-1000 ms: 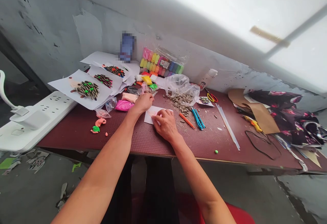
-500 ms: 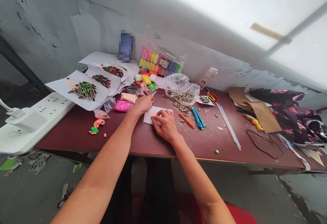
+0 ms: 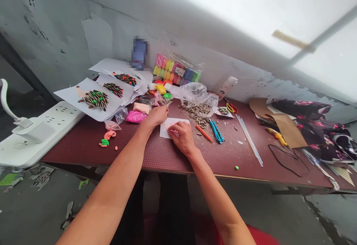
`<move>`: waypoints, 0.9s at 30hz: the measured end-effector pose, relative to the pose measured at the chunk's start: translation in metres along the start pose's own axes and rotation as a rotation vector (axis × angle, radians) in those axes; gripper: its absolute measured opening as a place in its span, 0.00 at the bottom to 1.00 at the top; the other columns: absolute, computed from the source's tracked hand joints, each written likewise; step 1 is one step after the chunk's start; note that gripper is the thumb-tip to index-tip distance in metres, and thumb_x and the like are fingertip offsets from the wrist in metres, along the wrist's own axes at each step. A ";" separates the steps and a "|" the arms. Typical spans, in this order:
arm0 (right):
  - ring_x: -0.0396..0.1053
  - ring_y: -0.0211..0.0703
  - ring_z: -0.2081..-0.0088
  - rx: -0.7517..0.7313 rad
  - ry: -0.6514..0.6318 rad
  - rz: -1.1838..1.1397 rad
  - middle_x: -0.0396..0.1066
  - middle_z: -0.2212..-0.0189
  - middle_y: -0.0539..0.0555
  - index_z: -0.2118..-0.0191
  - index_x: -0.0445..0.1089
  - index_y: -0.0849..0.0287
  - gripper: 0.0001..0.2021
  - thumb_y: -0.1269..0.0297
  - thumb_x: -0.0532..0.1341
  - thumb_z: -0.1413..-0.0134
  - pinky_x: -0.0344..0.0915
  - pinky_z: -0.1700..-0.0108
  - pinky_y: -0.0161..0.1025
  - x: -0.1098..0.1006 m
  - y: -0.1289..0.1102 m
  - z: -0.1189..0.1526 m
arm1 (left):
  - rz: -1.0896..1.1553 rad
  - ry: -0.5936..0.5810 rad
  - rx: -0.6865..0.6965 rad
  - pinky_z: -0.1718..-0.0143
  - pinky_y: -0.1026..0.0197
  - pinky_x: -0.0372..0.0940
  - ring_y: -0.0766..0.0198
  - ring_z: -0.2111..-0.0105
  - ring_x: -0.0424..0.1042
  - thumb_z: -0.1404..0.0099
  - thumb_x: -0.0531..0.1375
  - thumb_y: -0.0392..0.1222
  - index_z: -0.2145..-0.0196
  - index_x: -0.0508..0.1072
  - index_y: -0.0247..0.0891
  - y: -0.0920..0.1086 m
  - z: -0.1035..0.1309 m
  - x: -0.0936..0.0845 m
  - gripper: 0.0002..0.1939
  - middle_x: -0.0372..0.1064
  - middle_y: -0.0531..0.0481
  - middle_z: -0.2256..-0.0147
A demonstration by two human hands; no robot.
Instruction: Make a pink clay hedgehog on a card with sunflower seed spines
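Observation:
A small white paper lies on the tabletop, with a thin, pale peach shape that looks like modelling clay on it. My right hand rests over its right part, fingers bent and drawn together at the peach shape; whatever is between the fingertips is too small to make out. At the upper left edge of the paper, my left hand is closed, and its fingertips are hidden from the camera. Close beside it lie a peach clay packet, a bright pink clay packet and crumpled clear wrapping.
Sunflower seeds spill from a clear bag. An orange pen-like tool, blue cutter, scissors and glue sticks lie to the right. Seed-decorated sheets and a power strip are at left.
The fingers of my right hand have drawn closer together over the paper. The paper sits slightly farther right in the view, which has itself shifted a little. My left hand stays nearly in place.

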State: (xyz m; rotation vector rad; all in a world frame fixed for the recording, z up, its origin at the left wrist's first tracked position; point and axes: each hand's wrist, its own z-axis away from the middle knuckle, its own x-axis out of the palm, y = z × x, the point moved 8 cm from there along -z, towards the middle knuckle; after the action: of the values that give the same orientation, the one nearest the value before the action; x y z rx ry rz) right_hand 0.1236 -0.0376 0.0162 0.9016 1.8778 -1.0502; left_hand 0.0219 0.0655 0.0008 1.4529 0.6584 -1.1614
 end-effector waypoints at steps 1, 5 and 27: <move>0.65 0.44 0.59 -0.006 0.001 0.001 0.74 0.64 0.53 0.62 0.78 0.54 0.05 0.66 0.63 0.38 0.55 0.52 0.42 -0.001 -0.001 0.000 | 0.003 -0.004 0.002 0.49 0.56 0.67 0.52 0.49 0.75 0.30 0.47 0.40 0.50 0.75 0.41 0.000 0.000 0.000 0.19 0.77 0.43 0.50; 0.65 0.45 0.59 -0.014 -0.007 0.014 0.74 0.63 0.54 0.63 0.78 0.55 0.06 0.66 0.62 0.37 0.55 0.52 0.43 -0.001 -0.003 0.000 | 0.012 -0.017 0.003 0.48 0.54 0.67 0.52 0.49 0.74 0.29 0.46 0.40 0.49 0.74 0.42 0.001 0.000 0.000 0.20 0.76 0.43 0.49; 0.64 0.46 0.56 0.041 0.068 0.068 0.73 0.61 0.56 0.56 0.79 0.55 0.15 0.76 0.55 0.37 0.55 0.52 0.43 -0.008 0.004 0.009 | -0.008 0.000 0.013 0.50 0.55 0.67 0.52 0.49 0.75 0.30 0.47 0.40 0.50 0.74 0.41 0.002 0.000 0.001 0.19 0.77 0.41 0.50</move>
State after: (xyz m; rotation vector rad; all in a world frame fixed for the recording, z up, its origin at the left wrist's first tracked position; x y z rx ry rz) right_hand 0.1331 -0.0460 0.0191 1.0291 1.8740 -1.0320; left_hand 0.0238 0.0649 0.0007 1.4627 0.6581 -1.1737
